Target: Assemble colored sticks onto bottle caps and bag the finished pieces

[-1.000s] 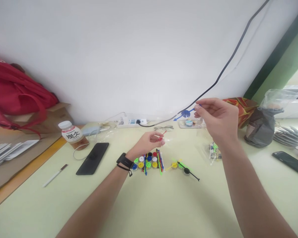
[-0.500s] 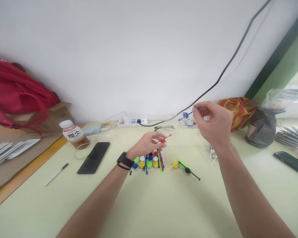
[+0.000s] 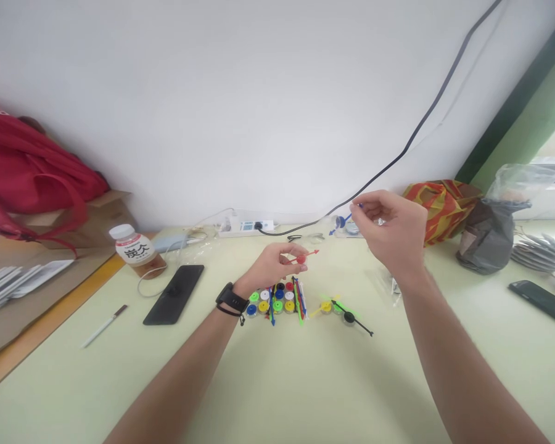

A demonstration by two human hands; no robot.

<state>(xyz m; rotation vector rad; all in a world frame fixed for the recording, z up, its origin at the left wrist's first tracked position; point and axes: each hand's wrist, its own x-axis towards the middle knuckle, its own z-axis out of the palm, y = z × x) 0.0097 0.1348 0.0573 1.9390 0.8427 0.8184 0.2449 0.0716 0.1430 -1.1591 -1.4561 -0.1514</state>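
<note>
Between the thumb and fingers of my left hand (image 3: 277, 266) is a red arrow spinner (image 3: 301, 259), its tip pointing right. My right hand (image 3: 391, 231), raised higher, pinches the end of a blue arrow spinner (image 3: 340, 222) that hangs out to the left of the fingertips. Below my left hand lie several round coloured pieces (image 3: 278, 306) in rows, with loose arrows (image 3: 298, 302) beside them. To their right, a yellow arrow spinner (image 3: 326, 307), a green one (image 3: 338, 306) and a black one (image 3: 349, 317) rest on the table.
On the left are a black phone (image 3: 174, 295), a pen (image 3: 104, 327) and a drink bottle (image 3: 134, 251). A power strip (image 3: 245, 228) and glasses (image 3: 308, 238) lie by the wall. A grey bag (image 3: 483, 237) and another phone (image 3: 543, 305) are at right.
My right hand has shifted slightly left with the blue arrow spinner, which now tilts more steeply. My left hand has barely moved and keeps the red arrow spinner.
</note>
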